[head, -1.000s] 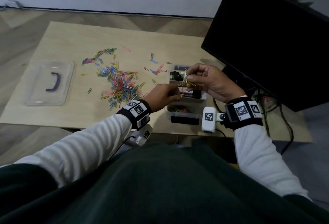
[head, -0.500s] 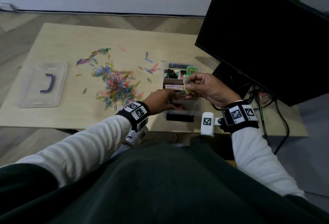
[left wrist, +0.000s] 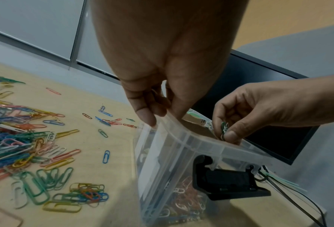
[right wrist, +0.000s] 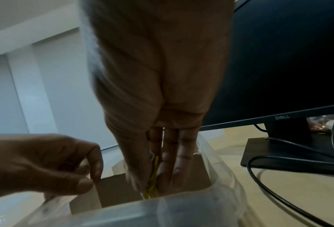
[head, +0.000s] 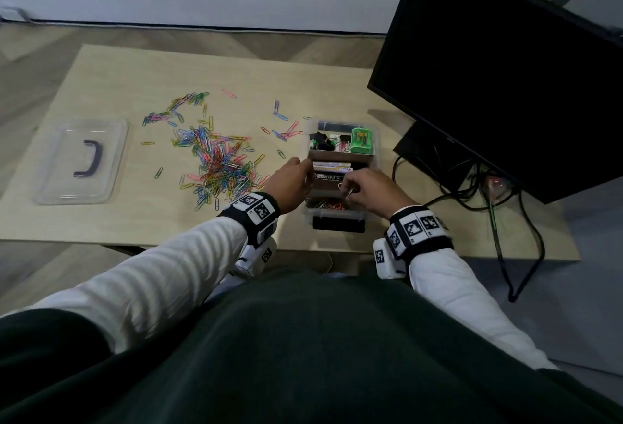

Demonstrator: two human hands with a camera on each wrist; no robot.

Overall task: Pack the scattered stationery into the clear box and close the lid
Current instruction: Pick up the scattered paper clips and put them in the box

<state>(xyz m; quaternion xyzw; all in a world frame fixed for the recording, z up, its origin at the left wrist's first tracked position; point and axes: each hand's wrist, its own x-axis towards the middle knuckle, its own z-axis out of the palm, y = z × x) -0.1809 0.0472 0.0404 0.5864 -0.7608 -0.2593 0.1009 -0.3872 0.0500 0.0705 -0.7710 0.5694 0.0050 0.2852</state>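
Note:
The clear box (head: 376,140) stands open at the table's near edge, with cardboard dividers inside. My left hand (head: 296,181) pinches the box's left rim (left wrist: 162,121) between thumb and fingers. My right hand (head: 350,191) is low over the near part of the box and pinches a few paper clips (left wrist: 224,129), which look yellow-green in the right wrist view (right wrist: 152,188). A heap of coloured paper clips (head: 215,164) lies on the table left of the box. More clips (head: 325,205) sit in the near compartment. The clear lid (head: 84,160) with a dark handle lies far left.
A black monitor (head: 505,69) stands to the right of the box, its base (right wrist: 298,155) and cables (head: 505,214) on the table. The box's black latch (head: 338,224) hangs over the table's front edge. Binder clips (head: 320,142) and a green item (head: 361,140) fill the far compartment.
My right hand has come down and toward me with the clips, from above the box's middle to just over its near part. My left hand has shifted onto the box's left rim.

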